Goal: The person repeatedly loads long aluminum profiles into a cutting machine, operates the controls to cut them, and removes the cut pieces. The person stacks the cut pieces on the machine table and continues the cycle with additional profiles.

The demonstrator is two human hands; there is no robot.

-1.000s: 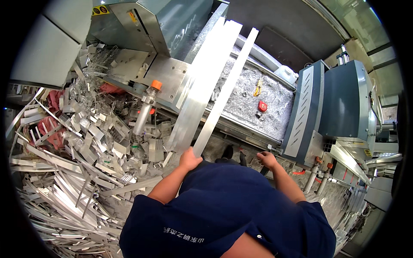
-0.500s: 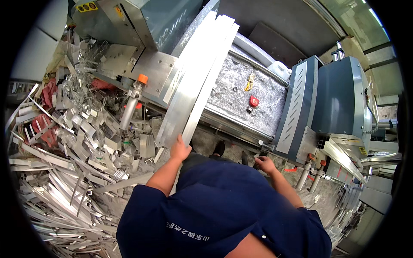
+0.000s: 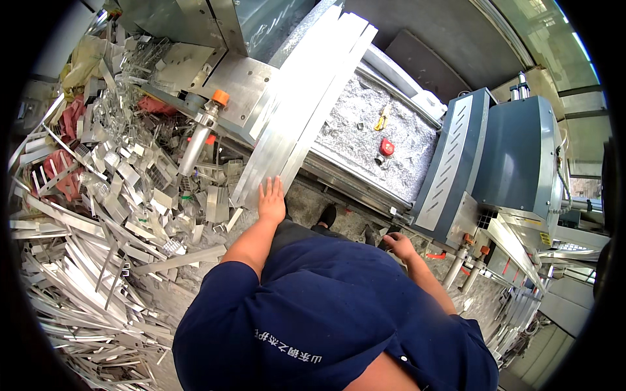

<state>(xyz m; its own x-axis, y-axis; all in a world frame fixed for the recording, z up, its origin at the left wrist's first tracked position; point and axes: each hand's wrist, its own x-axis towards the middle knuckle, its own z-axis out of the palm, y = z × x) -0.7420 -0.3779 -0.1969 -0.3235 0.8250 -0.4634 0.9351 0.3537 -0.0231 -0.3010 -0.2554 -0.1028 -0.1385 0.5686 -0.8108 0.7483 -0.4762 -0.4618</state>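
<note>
the left hand [image 3: 271, 202] lies flat with its fingers spread and straight, palm down on the near ends of the long, flat silver metal bars [image 3: 301, 124]; it presses or rests on them rather than closing around them. the bars lie side by side, touching, and slant away from the person, over the left part of the machine and along the left side of a silvery bed covered in metal shavings [image 3: 349, 107].

the right hand [image 3: 399, 246] hangs near the person's right side, well apart from the bars, with its fingers curled; the view there is poor, so i cannot tell whether it grips anything.

on the bed, to the right of the bars, lie a yellow-handled hand tool [image 3: 381, 122] and, just nearer the person, a red rounded tape measure [image 3: 387, 146]. beyond the bed's right end stands a dark blue-grey machine housing [image 3: 515, 153]. left of the bars, a silver metal cylinder with an orange cap [image 3: 195, 143] sticks out toward the person, above a heap of cut metal offcuts [image 3: 130, 195]. nearer, long thin metal strips [image 3: 78, 280] lie tangled on the floor.
</note>
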